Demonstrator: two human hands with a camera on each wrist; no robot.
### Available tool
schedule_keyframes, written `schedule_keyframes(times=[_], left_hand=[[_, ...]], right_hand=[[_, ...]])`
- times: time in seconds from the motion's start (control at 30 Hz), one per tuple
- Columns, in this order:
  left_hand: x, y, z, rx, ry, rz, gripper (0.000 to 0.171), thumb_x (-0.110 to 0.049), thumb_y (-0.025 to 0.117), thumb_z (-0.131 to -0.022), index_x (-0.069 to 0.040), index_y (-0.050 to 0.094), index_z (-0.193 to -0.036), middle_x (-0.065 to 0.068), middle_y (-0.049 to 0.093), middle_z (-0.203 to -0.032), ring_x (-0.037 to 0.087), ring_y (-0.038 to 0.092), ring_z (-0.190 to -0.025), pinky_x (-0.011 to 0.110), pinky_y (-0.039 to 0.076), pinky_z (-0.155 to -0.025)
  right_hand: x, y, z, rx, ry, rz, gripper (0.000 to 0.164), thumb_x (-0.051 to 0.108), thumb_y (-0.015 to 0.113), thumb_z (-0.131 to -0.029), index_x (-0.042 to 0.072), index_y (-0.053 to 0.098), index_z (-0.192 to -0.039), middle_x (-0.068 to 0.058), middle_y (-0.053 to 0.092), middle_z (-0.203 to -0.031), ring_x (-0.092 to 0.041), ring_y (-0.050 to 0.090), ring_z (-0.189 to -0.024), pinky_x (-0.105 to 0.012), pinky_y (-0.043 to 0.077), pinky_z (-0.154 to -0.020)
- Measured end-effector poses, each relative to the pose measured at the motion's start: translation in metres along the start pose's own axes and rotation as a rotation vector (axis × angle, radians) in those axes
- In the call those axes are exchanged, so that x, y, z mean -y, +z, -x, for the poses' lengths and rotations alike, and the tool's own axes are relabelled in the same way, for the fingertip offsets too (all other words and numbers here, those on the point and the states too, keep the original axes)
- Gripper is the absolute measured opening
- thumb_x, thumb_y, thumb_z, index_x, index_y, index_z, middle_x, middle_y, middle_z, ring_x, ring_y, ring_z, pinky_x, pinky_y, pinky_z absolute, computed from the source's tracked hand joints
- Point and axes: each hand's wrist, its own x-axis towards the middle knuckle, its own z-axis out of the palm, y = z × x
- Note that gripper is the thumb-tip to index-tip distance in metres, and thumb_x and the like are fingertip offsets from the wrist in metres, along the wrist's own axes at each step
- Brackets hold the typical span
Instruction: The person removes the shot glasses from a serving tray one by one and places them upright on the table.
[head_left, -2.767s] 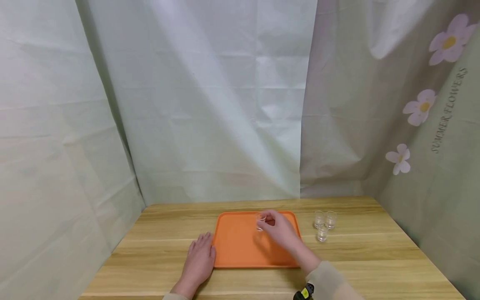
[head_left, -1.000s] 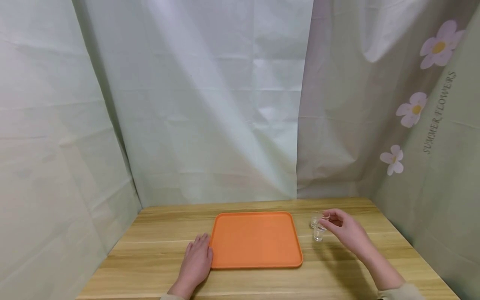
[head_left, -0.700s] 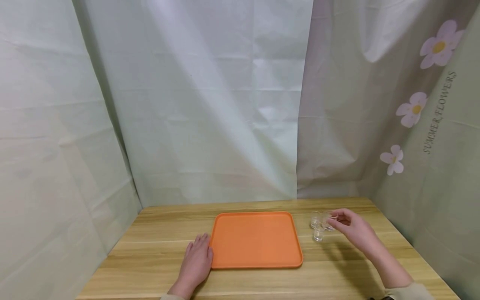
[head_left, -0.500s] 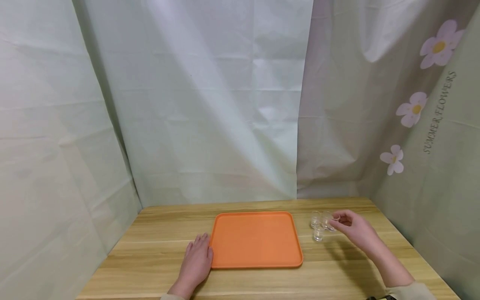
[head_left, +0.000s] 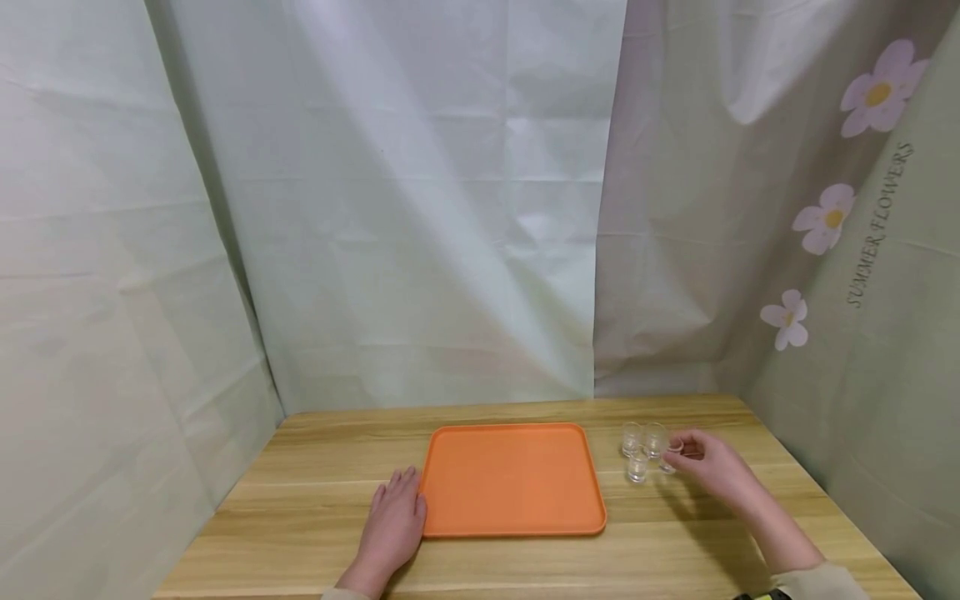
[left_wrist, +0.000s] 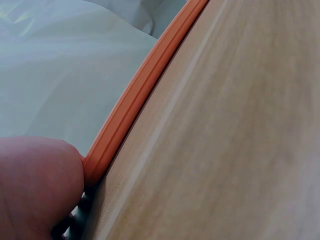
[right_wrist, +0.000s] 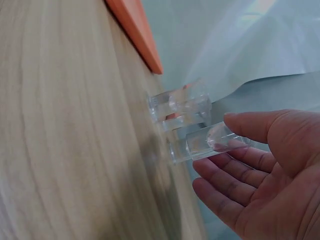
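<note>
My right hand (head_left: 716, 473) pinches a small clear shot glass (right_wrist: 200, 143) between thumb and fingers, upright low over the table's right part. Just left of it, three matching shot glasses stand close together: a back-left glass (head_left: 631, 441), a back-right glass (head_left: 655, 442) and a front glass (head_left: 637, 469). An orange tray (head_left: 513, 479) lies mid-table, its surface bare. At its left side my left hand (head_left: 391, 521) rests flat on the wood, fingers straight. In the left wrist view the thumb (left_wrist: 42, 185) meets the tray's rim.
The wooden table (head_left: 300, 500) has light and dark grain. A pale curtain (head_left: 450, 208) hangs behind it and along both sides, with printed flowers (head_left: 783, 319) and lettering on the right.
My right hand has gone from over the tray with a glass to the glasses at right, then shifted slightly right and nearer with the glass. My left hand stays by the tray.
</note>
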Motion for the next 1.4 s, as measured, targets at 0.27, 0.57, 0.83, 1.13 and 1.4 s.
schedule_keyframes(times=[0.27, 0.57, 0.83, 1.13, 1.4], left_hand=[[0.002, 0.002, -0.001, 0.003, -0.004, -0.001, 0.044, -0.01, 0.057, -0.11, 0.012, 0.06, -0.148, 0.031, 0.056, -0.158, 0.054, 0.044, -0.152, 0.071, 0.026, -0.128], [0.002, 0.002, -0.002, -0.007, 0.015, -0.014, 0.045, -0.01, 0.058, -0.109, 0.012, 0.061, -0.147, 0.032, 0.057, -0.156, 0.055, 0.045, -0.15, 0.072, 0.028, -0.126], [0.002, 0.001, -0.001, -0.005, 0.007, -0.008, 0.044, -0.01, 0.057, -0.11, 0.013, 0.061, -0.147, 0.032, 0.056, -0.157, 0.055, 0.045, -0.151, 0.071, 0.027, -0.127], [0.002, -0.001, -0.001, 0.0, 0.007, -0.013, 0.044, -0.01, 0.057, -0.11, 0.013, 0.06, -0.148, 0.032, 0.056, -0.157, 0.055, 0.045, -0.151, 0.072, 0.027, -0.126], [0.002, 0.001, -0.001, 0.005, 0.011, -0.015, 0.045, -0.011, 0.058, -0.109, 0.014, 0.06, -0.147, 0.033, 0.056, -0.156, 0.056, 0.045, -0.151, 0.073, 0.028, -0.125]], right_hand=[[-0.009, 0.006, -0.001, 0.008, 0.02, -0.015, 0.041, 0.022, 0.078, -0.105, -0.009, 0.066, -0.129, -0.023, 0.074, -0.124, -0.044, 0.07, -0.119, -0.059, 0.058, -0.102], [-0.013, 0.012, -0.001, 0.013, 0.029, -0.017, 0.04, 0.022, 0.078, -0.105, -0.009, 0.066, -0.128, -0.024, 0.074, -0.124, -0.046, 0.069, -0.12, -0.062, 0.057, -0.103], [-0.014, 0.015, -0.001, -0.001, 0.03, -0.009, 0.041, 0.023, 0.078, -0.105, -0.009, 0.067, -0.128, -0.024, 0.073, -0.124, -0.047, 0.069, -0.121, -0.063, 0.056, -0.104], [-0.014, 0.016, -0.003, -0.007, 0.03, 0.002, 0.041, 0.024, 0.077, -0.106, -0.008, 0.067, -0.129, -0.022, 0.074, -0.122, -0.043, 0.07, -0.118, -0.058, 0.057, -0.101], [-0.014, 0.017, -0.002, 0.004, 0.024, -0.015, 0.041, 0.023, 0.077, -0.106, -0.008, 0.066, -0.128, -0.02, 0.074, -0.122, -0.042, 0.07, -0.119, -0.056, 0.057, -0.101]])
